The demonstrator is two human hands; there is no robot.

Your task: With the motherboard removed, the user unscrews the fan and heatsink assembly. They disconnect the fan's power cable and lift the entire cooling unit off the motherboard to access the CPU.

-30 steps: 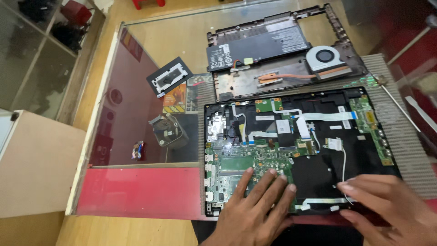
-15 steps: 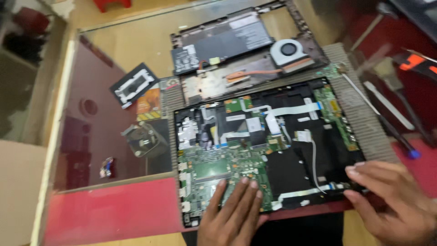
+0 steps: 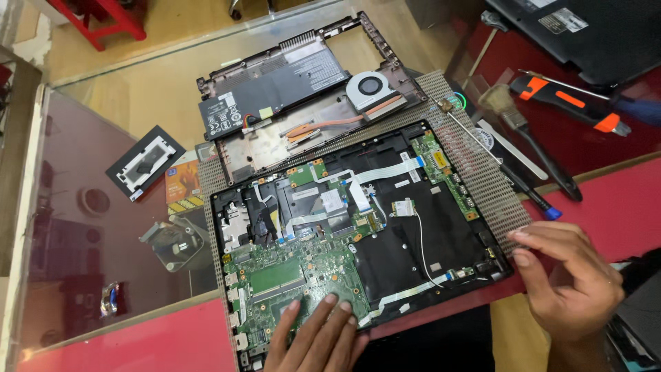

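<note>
An opened laptop base (image 3: pixel 413 227) lies on a mesh mat (image 3: pixel 482 165), showing its green motherboard (image 3: pixel 289 275), flat ribbon cables and a thin white wire. My left hand (image 3: pixel 317 337) rests flat on the near edge of the motherboard, fingers spread. Just off the laptop's right front corner, my right hand (image 3: pixel 571 282) holds nothing, its fingers loosely curled and its fingertips by the mat's edge. Behind the base lies the removed bottom cover (image 3: pixel 275 89) with a black battery, a copper heat pipe and a round fan (image 3: pixel 372 88).
A black drive bracket (image 3: pixel 144 162) and a metal caddy (image 3: pixel 175 241) lie on the glass counter at left. At right are a brush (image 3: pixel 509 124), a screwdriver (image 3: pixel 496 165) and an orange-and-black tool (image 3: pixel 571 103). Another black laptop (image 3: pixel 592 34) sits at the top right.
The view has swung to the right, showing the tools. My right hand has come off the laptop's front right edge and now sits beside its corner. The left hand stays on the motherboard.
</note>
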